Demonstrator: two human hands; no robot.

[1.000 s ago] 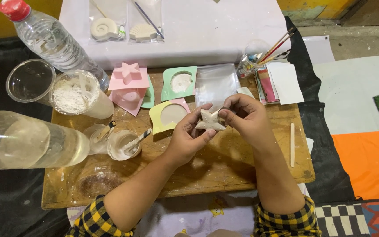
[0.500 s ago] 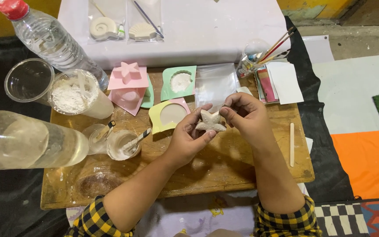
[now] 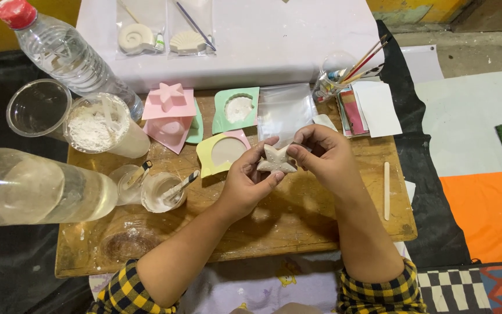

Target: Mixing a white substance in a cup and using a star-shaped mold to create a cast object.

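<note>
Small white plaster starfish cast [image 3: 276, 160], held in the air just above the wooden board [image 3: 297, 227], between both hands, a little in front of the yellow mould [image 3: 223, 152]. Pinched by the left hand [image 3: 245, 185] from below and the left side, thumb and forefinger closed on one arm and the underside. Pinched likewise by the right hand [image 3: 326, 158] from the right, fingertips curled over the upper arms, thumb against the near edge. Neither hand spread; both pressed onto the cast.

Probably light, stiff and chalky, with a dry matt surface giving fair grip rather than slipping. Likely brittle: thin pointed arms the weak spots, liable to snap if bent or squeezed at the tips. Best taken by the thick centre or across two opposite arm roots, with light pressure, not by a single tip. Whether fully set or slightly damp, not possible to tell.

Just behind, a clear plastic bag [image 3: 286, 110] lying flat, a green mould [image 3: 237, 108] with white filling, and a pink star mould [image 3: 168, 108] stacked on another. To the left, two small cups [image 3: 156, 191] with stirring sticks and white slurry, a cup of white powder [image 3: 95, 125], an empty clear cup [image 3: 37, 108]. Large water bottle [image 3: 30, 187] lying on its side at the left edge, a second bottle with a red cap [image 3: 65, 53] further back. To the right, a flat wooden stick [image 3: 386, 191], a stack of cards [image 3: 369, 108], brushes in a cup [image 3: 344, 75]. On the white sheet beyond, two bagged shell casts [image 3: 161, 38]
</note>
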